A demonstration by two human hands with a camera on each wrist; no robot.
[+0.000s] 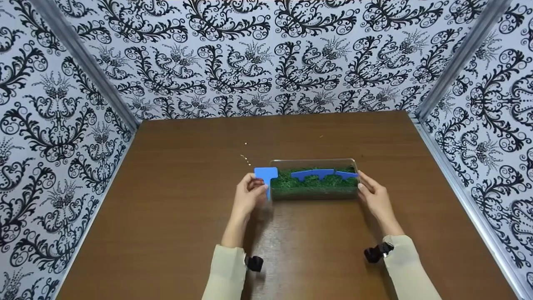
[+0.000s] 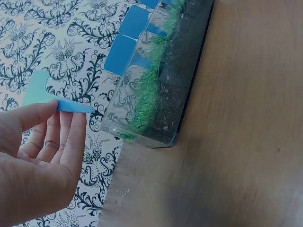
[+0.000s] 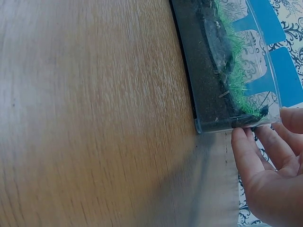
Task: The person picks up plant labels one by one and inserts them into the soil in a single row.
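My left hand (image 1: pixel 248 192) pinches a blue T-shaped plant label (image 1: pixel 265 173) between thumb and fingers, beside the left end of a clear plastic planter box (image 1: pixel 314 193). In the left wrist view the label (image 2: pixel 73 106) is held apart from the box wall, its narrow tip pointing at the box. Green grass (image 1: pixel 284 180) grows over dark soil (image 2: pixel 176 71) inside. Several more blue labels (image 1: pixel 320 172) stand in a row in the grass. At the box's right end, my right hand (image 1: pixel 377 200) holds the end wall with thumb and fingers.
The box stands on a brown wooden table (image 1: pixel 187 208). A few small pale crumbs (image 1: pixel 245 159) lie behind its left end. Patterned black-and-white walls (image 1: pixel 270 62) with grey metal edge strips (image 1: pixel 458 54) enclose the table.
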